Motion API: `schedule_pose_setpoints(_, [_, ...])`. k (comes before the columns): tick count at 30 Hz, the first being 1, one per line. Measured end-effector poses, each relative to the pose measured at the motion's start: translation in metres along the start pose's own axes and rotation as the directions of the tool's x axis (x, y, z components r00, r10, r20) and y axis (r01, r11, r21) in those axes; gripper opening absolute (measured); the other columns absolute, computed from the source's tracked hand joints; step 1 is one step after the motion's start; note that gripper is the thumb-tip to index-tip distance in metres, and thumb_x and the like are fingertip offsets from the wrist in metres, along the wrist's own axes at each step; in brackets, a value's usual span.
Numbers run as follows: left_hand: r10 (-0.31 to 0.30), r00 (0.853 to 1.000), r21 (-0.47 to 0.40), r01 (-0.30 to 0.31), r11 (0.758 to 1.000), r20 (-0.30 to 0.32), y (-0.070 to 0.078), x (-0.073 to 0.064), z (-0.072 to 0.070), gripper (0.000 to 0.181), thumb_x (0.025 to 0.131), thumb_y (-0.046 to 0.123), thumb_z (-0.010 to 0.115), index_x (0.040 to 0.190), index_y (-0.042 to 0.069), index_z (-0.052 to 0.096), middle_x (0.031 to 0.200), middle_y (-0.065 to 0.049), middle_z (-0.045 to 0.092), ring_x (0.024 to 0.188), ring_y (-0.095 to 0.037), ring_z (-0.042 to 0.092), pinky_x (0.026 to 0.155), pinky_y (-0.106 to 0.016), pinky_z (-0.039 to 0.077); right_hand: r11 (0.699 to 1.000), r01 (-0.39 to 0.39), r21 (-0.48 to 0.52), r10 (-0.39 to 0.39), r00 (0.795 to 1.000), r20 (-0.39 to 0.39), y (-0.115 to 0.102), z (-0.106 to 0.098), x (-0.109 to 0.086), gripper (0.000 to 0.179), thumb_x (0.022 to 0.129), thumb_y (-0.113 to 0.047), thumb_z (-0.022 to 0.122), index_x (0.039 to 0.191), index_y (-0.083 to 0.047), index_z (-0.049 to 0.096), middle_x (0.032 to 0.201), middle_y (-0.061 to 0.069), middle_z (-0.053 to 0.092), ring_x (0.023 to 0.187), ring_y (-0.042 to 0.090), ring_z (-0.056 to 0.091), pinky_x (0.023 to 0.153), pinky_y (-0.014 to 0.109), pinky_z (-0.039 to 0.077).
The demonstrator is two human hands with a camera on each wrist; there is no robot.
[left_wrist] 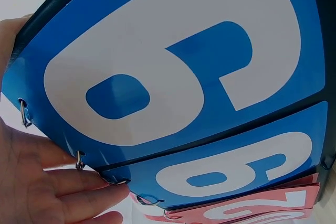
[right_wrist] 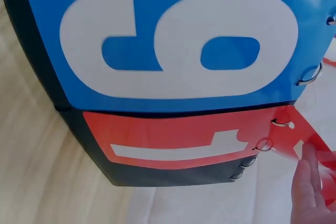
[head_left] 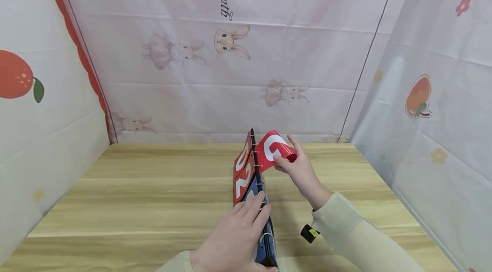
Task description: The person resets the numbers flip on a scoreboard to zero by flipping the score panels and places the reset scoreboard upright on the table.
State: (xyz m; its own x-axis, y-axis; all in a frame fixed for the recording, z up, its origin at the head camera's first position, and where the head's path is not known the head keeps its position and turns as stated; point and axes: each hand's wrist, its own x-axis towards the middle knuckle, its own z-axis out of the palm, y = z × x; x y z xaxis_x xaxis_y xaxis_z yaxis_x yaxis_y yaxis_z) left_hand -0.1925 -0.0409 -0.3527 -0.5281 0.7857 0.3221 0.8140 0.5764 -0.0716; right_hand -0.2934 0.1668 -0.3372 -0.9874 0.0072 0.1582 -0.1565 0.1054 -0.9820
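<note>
A flip scoreboard (head_left: 256, 186) with red and blue number cards on metal rings stands on the table, its ringed edge up. My left hand (head_left: 234, 235) rests over the near part of that edge, fingers extended among the rings; large blue number cards (left_wrist: 123, 51) face the left wrist view. My right hand (head_left: 303, 174) pinches a red number card (head_left: 265, 152) between thumb and fingers at the far end. This card curls away from the board on its rings. A red card with a 1 (right_wrist: 173, 135) hangs below it in the right wrist view.
The wood-grain table (head_left: 134, 203) meets a printed cloth backdrop (head_left: 184, 101) at the back and cloth walls at both sides. Beside the right sleeve is a small black item (head_left: 308, 233) with a yellow patch.
</note>
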Motion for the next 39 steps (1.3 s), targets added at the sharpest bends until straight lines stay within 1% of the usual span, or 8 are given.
schedule_pose_setpoints(3, [0.004,1.0,0.017,-0.004,1.0,-0.02,-0.001,0.0,-0.001,0.099,0.07,0.082,0.044,0.133,0.005,0.044,0.14,-0.019,0.041,0.122,-0.031,0.047,0.093,-0.043,0.044,0.999,0.026,-0.027,-0.026,1.0,0.006,-0.007,0.002,0.002,0.077,0.088,-0.012,0.065,0.148,-0.019,0.018,0.128,0.017,0.042,0.112,0.032,0.051,0.08,0.036,0.051])
schedule_pose_setpoints(10, [0.002,1.0,-0.02,-0.002,1.0,0.021,-0.003,0.0,-0.002,0.1,0.071,0.084,0.038,0.135,0.006,0.044,0.141,-0.017,0.04,0.122,-0.029,0.047,0.093,-0.044,0.044,0.992,0.066,-0.104,-0.064,0.998,0.018,-0.01,0.004,0.002,0.079,0.087,-0.015,0.066,0.149,-0.022,0.017,0.131,0.016,0.042,0.11,0.033,0.054,0.081,0.037,0.051])
schedule_pose_setpoints(15, [0.045,0.999,0.031,-0.044,0.999,-0.015,-0.002,0.001,0.002,0.098,0.072,0.083,0.039,0.132,0.006,0.046,0.138,-0.017,0.044,0.121,-0.029,0.048,0.093,-0.04,0.044,0.944,0.213,-0.253,-0.217,0.976,0.013,-0.011,0.005,-0.001,0.081,0.085,-0.012,0.068,0.149,-0.02,0.019,0.132,0.012,0.045,0.096,0.03,0.062,0.078,0.035,0.052])
schedule_pose_setpoints(19, [0.101,0.995,0.102,-0.098,0.99,-0.023,-0.001,0.0,0.008,0.093,0.074,0.08,0.042,0.13,0.006,0.048,0.135,-0.017,0.047,0.12,-0.031,0.05,0.093,-0.036,0.045,0.916,0.283,-0.284,-0.287,0.958,0.03,-0.008,0.008,-0.005,0.082,0.084,-0.007,0.069,0.148,-0.016,0.02,0.137,0.008,0.042,0.089,0.028,0.065,0.075,0.033,0.053])
schedule_pose_setpoints(24, [0.111,0.993,0.128,-0.103,0.986,-0.051,0.0,-0.002,0.012,0.09,0.075,0.079,0.043,0.127,0.006,0.05,0.133,-0.017,0.049,0.119,-0.029,0.05,0.091,-0.035,0.046,0.901,0.315,-0.298,-0.318,0.947,0.039,-0.011,0.018,-0.005,0.081,0.084,-0.009,0.069,0.148,-0.016,0.021,0.142,0.008,0.038,0.085,0.027,0.065,0.074,0.033,0.054])
schedule_pose_setpoints(32, [0.107,0.989,0.129,-0.093,0.987,-0.104,-0.002,-0.003,0.008,0.093,0.073,0.08,0.044,0.127,0.004,0.05,0.132,-0.018,0.049,0.118,-0.031,0.05,0.092,-0.036,0.045,0.882,0.344,-0.321,-0.333,0.938,0.09,-0.018,0.046,0.001,0.087,0.084,-0.014,0.069,0.15,-0.024,0.014,0.135,0.01,0.044,0.076,0.019,0.067,0.064,0.028,0.054])
schedule_pose_setpoints(35, [0.096,0.988,0.113,-0.083,0.99,-0.119,-0.002,-0.004,0.004,0.095,0.073,0.081,0.043,0.127,0.003,0.05,0.133,-0.017,0.049,0.12,-0.03,0.049,0.095,-0.037,0.043,0.842,0.403,-0.359,-0.369,0.915,0.163,-0.016,0.055,0.007,0.09,0.084,-0.015,0.07,0.15,-0.024,0.009,0.133,0.01,0.045,0.079,0.016,0.066,0.064,0.026,0.054])
schedule_pose_setpoints(39, [0.102,0.983,0.133,-0.082,0.988,-0.15,-0.004,-0.006,0.002,0.099,0.07,0.083,0.044,0.125,0.002,0.051,0.132,-0.018,0.049,0.119,-0.03,0.05,0.095,-0.036,0.043,0.731,0.496,-0.468,-0.396,0.868,0.3,-0.009,0.063,0.016,0.093,0.083,-0.016,0.071,0.151,-0.018,0.007,0.127,0.011,0.047,0.081,0.013,0.062,0.065,0.021,0.052])
